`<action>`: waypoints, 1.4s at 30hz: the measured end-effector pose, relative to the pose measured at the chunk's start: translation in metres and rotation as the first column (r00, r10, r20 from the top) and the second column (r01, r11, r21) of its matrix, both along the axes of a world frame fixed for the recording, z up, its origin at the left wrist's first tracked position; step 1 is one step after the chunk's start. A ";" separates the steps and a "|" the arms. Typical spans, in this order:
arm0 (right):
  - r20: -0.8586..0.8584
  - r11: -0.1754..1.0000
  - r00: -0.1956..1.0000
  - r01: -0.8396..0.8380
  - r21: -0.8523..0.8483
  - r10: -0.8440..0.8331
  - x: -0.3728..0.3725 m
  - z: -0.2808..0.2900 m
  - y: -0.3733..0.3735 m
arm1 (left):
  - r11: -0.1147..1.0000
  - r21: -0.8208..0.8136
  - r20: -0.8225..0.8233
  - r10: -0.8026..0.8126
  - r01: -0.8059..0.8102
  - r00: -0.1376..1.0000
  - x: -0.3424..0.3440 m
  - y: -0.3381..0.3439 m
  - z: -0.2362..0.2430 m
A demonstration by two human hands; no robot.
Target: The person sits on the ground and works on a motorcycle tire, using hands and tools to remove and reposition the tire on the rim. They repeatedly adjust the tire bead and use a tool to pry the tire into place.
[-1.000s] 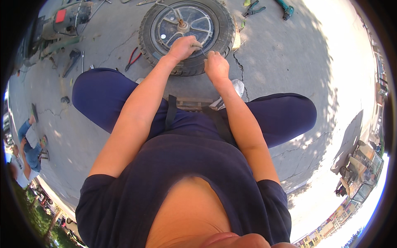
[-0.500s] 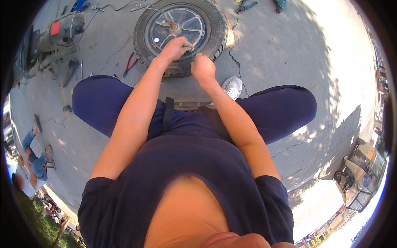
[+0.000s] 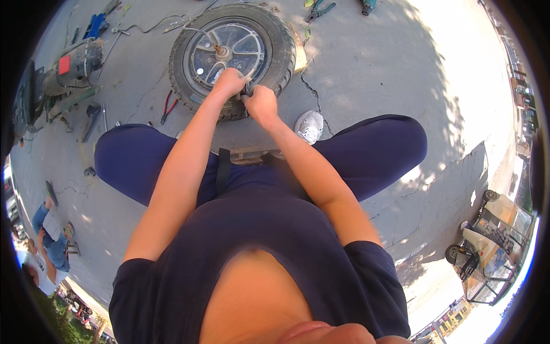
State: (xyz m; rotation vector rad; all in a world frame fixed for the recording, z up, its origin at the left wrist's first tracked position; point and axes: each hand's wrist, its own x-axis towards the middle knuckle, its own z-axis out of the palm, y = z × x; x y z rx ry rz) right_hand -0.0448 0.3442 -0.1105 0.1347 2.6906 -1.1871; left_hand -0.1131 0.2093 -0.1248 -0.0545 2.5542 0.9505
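Note:
A wheel with a black tyre (image 3: 279, 63) and a spoked metal hub lies flat on the ground in front of me. A copper-coloured axle stub (image 3: 219, 49) stands up from its centre, with a cable running off it. Over the near part of the rim, my left hand (image 3: 230, 83) is closed with its fingertips pinched together. My right hand (image 3: 262, 104), fingers curled, is closed just right of it above the tyre's near side. Something small and dark shows between the two hands; my fingers hide most of it.
Red-handled pliers (image 3: 168, 108) lie left of the wheel, near my knee. Green-handled pliers (image 3: 318, 11) and a teal tool (image 3: 368, 7) are beyond it on the right. A motor-like machine (image 3: 74, 69) stands at left. A seated person (image 3: 48, 246) and a parked cart (image 3: 495, 246) are farther off.
Both hands have come closer together at the near rim. The thin piece seen between them before is now mostly covered. The whole view has shifted slightly.

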 end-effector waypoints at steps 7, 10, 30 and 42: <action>0.025 0.998 0.999 0.037 0.044 -0.038 0.002 -0.008 0.002 | 0.900 0.360 0.309 0.132 -0.245 0.942 0.004 0.010 -0.018; 0.080 0.998 0.995 -0.053 0.020 0.052 -0.012 -0.027 0.004 | 0.901 0.347 0.325 0.145 -0.261 0.935 -0.014 0.003 -0.058; 0.718 0.677 0.691 0.491 -0.548 0.080 -0.011 -0.042 0.012 | 0.962 0.161 -0.017 0.228 -0.222 0.974 0.003 0.019 -0.056; 0.693 0.599 0.712 0.508 -0.619 0.112 -0.014 -0.064 0.013 | 0.416 -0.297 -0.493 0.704 -0.860 0.511 0.005 -0.062 -0.055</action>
